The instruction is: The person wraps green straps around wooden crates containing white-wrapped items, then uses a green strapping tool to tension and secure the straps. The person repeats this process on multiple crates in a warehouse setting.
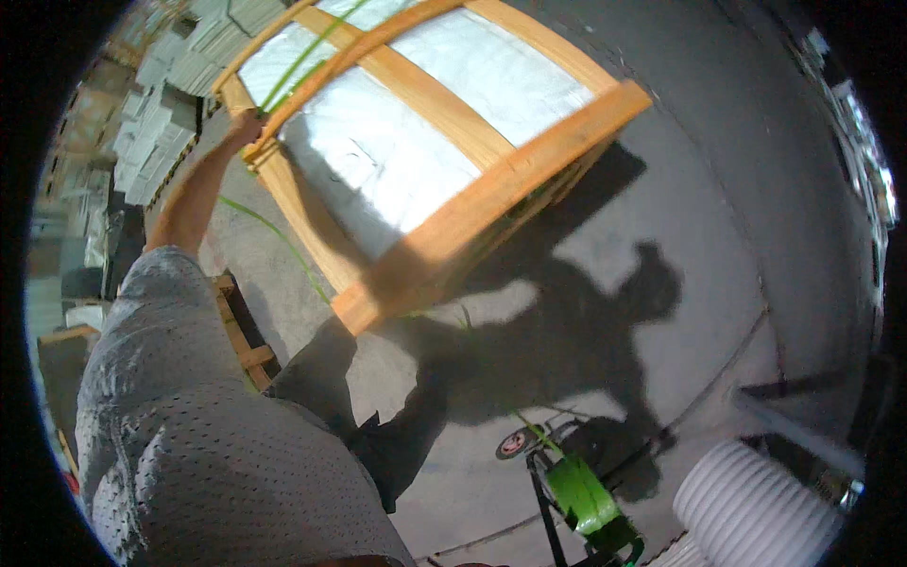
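Observation:
A large wooden crate (439, 80) with white-wrapped contents showing between its slats stands in front of me. My left arm is stretched out to its left corner, where my left hand (249, 128) is closed around a green strap (293, 83) at the wooden edge. The strap runs from the hand over the top of the crate toward the upper right. Another length of green strap (274, 230) hangs in a loose curve beside the crate's left side, down to the floor. My right hand is out of view.
Behind my legs stands a green wheeled cart (581, 496), with a ribbed white roll (756, 506) to its right. A wooden pallet (241, 331) lies left of my legs. Stacked pale slabs (156, 142) line the far left. My shadow falls across the grey concrete floor (699, 217).

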A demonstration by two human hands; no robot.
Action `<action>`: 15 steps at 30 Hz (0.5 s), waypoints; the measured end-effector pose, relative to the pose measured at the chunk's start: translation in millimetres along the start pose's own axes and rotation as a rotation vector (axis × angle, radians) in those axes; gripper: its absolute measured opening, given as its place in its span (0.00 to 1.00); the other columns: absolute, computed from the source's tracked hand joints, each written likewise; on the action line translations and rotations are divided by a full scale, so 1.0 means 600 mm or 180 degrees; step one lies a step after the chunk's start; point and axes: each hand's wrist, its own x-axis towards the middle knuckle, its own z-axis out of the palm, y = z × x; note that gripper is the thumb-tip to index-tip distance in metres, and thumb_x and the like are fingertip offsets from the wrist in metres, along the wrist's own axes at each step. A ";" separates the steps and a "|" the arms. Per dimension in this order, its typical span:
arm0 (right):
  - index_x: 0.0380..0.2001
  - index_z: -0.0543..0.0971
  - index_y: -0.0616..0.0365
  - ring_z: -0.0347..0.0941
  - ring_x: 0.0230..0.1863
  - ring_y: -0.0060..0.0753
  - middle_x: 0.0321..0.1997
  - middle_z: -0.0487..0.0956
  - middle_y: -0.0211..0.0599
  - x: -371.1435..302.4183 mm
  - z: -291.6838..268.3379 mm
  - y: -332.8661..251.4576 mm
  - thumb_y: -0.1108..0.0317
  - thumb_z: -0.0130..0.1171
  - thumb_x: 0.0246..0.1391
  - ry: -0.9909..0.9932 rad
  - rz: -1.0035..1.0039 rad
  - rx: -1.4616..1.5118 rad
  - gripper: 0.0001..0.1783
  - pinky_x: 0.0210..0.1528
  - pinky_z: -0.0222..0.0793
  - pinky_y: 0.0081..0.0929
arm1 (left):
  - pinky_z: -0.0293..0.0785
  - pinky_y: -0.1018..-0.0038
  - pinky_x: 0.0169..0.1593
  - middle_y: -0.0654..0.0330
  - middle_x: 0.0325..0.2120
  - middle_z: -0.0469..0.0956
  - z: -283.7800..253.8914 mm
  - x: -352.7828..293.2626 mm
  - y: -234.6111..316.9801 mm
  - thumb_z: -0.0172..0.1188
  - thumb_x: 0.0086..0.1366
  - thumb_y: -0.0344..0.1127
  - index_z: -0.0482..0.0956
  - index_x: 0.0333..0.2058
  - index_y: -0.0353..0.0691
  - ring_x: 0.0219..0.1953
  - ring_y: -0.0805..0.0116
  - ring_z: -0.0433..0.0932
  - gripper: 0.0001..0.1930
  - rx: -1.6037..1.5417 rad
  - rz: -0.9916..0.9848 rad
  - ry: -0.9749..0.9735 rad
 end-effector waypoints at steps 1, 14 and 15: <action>0.52 0.68 0.62 0.70 0.48 0.43 0.50 0.73 0.41 -0.012 -0.010 -0.033 0.70 0.53 0.57 -0.0008 -0.0061 0.0098 0.20 0.49 0.69 0.39 | 0.71 0.69 0.26 0.59 0.21 0.74 0.002 0.001 0.005 0.54 0.67 0.45 0.74 0.38 0.34 0.21 0.71 0.72 0.16 -0.0088 -0.0213 0.0076; 0.47 0.71 0.64 0.73 0.42 0.40 0.44 0.76 0.39 -0.297 -0.202 -0.412 0.74 0.57 0.54 -0.0126 -0.0517 0.0909 0.16 0.44 0.71 0.35 | 0.70 0.68 0.24 0.59 0.17 0.74 -0.165 0.045 -0.098 0.55 0.65 0.43 0.76 0.33 0.36 0.19 0.69 0.73 0.14 -0.0057 0.0106 -0.0154; 0.47 0.71 0.65 0.73 0.41 0.39 0.44 0.76 0.39 -0.327 -0.218 -0.447 0.75 0.57 0.54 -0.0163 -0.0539 0.0935 0.16 0.44 0.71 0.34 | 0.70 0.68 0.25 0.59 0.18 0.75 -0.184 0.065 -0.121 0.55 0.65 0.43 0.76 0.33 0.36 0.19 0.69 0.73 0.14 -0.0090 0.0179 -0.0213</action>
